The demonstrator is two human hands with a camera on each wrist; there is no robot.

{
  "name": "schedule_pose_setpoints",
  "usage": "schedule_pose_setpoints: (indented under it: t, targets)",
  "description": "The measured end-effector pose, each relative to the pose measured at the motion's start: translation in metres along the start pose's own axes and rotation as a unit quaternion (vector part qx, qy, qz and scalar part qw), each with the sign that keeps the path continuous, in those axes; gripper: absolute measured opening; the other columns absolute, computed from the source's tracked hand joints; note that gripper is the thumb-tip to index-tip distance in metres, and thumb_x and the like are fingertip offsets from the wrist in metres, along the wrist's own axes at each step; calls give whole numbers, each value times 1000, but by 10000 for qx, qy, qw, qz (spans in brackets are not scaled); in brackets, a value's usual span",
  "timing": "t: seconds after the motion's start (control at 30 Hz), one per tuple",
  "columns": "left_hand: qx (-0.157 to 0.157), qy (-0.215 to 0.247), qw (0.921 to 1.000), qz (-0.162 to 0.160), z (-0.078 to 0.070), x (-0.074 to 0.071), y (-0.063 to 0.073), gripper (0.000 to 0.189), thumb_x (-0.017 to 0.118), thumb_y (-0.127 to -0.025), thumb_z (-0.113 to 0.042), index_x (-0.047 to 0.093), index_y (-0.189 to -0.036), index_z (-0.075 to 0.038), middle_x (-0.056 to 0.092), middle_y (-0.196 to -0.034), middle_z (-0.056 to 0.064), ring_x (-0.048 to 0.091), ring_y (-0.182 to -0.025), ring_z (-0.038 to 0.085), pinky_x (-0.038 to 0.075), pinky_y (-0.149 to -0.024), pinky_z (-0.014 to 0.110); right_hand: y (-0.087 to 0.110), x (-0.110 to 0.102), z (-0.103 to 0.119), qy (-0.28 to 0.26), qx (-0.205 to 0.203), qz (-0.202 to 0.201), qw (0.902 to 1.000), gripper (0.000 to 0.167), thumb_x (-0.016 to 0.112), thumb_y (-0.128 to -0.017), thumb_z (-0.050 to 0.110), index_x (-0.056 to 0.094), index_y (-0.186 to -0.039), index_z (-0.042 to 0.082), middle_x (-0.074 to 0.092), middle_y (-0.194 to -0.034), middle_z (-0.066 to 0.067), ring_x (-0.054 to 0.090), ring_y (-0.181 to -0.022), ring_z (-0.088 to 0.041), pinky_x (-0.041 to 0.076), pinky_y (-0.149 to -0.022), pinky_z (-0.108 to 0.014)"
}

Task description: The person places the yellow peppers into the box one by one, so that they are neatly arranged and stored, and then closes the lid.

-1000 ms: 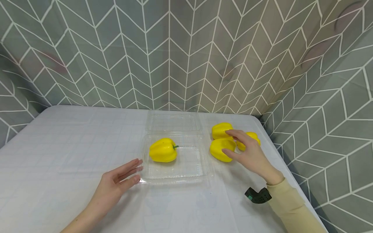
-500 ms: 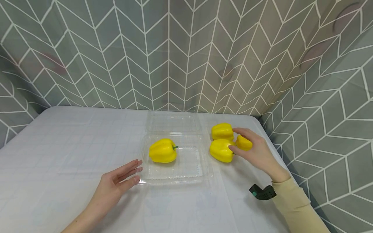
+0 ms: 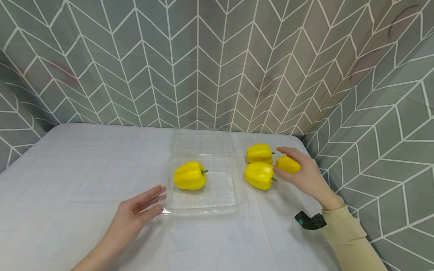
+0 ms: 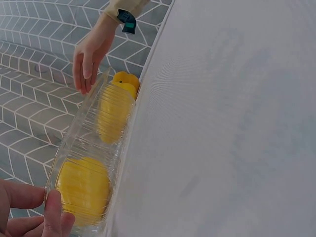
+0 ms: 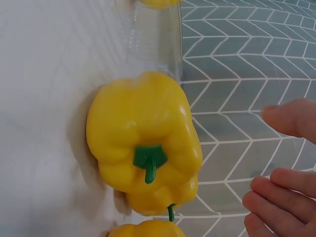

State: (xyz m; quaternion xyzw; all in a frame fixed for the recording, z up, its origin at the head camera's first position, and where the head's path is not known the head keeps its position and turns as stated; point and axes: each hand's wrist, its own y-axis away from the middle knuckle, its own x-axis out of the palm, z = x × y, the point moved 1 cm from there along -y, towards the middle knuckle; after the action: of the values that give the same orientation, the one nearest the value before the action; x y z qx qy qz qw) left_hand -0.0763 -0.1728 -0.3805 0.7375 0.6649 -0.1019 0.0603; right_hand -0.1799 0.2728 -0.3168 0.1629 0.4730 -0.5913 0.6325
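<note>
Grey fabric with white chevron lines (image 3: 152, 56) hangs behind and to the right of your white-covered table (image 3: 74, 165). From the head camera, you see a clear plastic container (image 3: 217, 197) near the middle of the table, its lid (image 3: 201, 143) folded back toward the fabric. One yellow pepper (image 3: 189, 175) lies on its side in the left part of the container, green stem pointing right. Your left hand (image 3: 133, 210) is at the container's near left corner, its fingers extended and relaxed, tips against the edge. To the right of the container are three more: a back pepper (image 3: 259, 153), a front pepper (image 3: 257, 175) and a right-hand pepper (image 3: 287, 164), which your right hand (image 3: 303, 173) partly covers. That hand is released, thumb and fingers parted above the right-hand pepper. Below its wrist you see a black device (image 3: 310, 221), beside your beige sleeve (image 3: 349, 237). From the left wrist camera, your left fingers touch the container's rim and clear wall without clenching, and the pepper inside shows yellow through the ridged plastic; farther off, more yellow peppers sit low by the table while your right hand hangs with its fingers pointing down. From the right wrist camera, the front pepper fills the middle, stem toward you, with the back pepper partly hidden behind it; your right fingers are loose, lightly bent and apart from both.
</note>
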Motion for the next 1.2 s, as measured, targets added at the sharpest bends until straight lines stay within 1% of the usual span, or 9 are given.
schedule_pose_setpoints:
  t: [0.1, 0.27, 0.4, 0.57, 0.77, 0.97, 1.2]
  targets:
    - [21, 2, 10000, -6, 0, 0, 0, 58, 73, -93, -21, 51, -146, -9, 60, -142, 5, 63, -119, 2, 56, -88, 18, 0, -4, -2, -27, 71, -30, 10000, 59, 79, -87, 27, 56, -140, 13, 58, -140, -13, 52, -126, -41, 40, -103, -66]
    - [43, -8, 10000, -22, 0, 0, -1, 58, 73, -93, -20, 51, -145, -8, 60, -142, 6, 63, -118, 2, 56, -88, 18, 0, -9, -5, 63, 261, -58, 9996, 62, 79, -87, 31, 55, -140, 11, 56, -141, -17, 50, -128, -43, 39, -103, -68]
    - [53, -19, 10000, -22, 0, 0, 0, 58, 73, -93, -21, 52, -145, -8, 60, -141, 6, 63, -118, 2, 56, -88, 18, -1, -11, -9, 119, 394, -35, 9991, 62, 78, -88, 31, 54, -141, 10, 55, -142, -18, 48, -130, -45, 38, -104, -68]
    - [75, -26, 10000, -20, 1, 0, 0, 58, 73, -93, -20, 51, -145, -8, 60, -141, 5, 63, -118, 2, 56, -88, 18, -2, -12, -14, 154, 379, -24, 9992, 62, 78, -88, 29, 54, -141, 8, 54, -143, -19, 46, -132, -46, 38, -105, -68]
    - [113, -35, 9999, -34, 1, 0, -1, 58, 73, -92, -20, 52, -145, -7, 60, -141, 7, 63, -118, 2, 56, -88, 18, -2, -16, -19, 199, 401, -28, 9990, 63, 78, -88, 31, 53, -142, 9, 53, -144, -19, 42, -135, -45, 35, -106, -69]
    - [137, -84, 9999, -37, 1, 0, 0, 57, 73, -93, -20, 52, -145, -9, 61, -141, 6, 63, -118, 1, 56, -88, 18, -2, -19, -24, 310, 434, -16, 9986, 64, 79, -87, 31, 53, -141, 7, 54, -143, -20, 42, -135, -46, 35, -106, -68]
    - [119, -114, 9999, -44, 1, 0, 0, 57, 73, -93, -21, 53, -145, -10, 61, -140, 5, 62, -118, 0, 56, -88, 17, -1, -24, -29, 302, 591, 70, 9978, 66, 78, -88, 32, 51, -142, 5, 52, -144, -21, 41, -136, -47, 35, -105, -69]
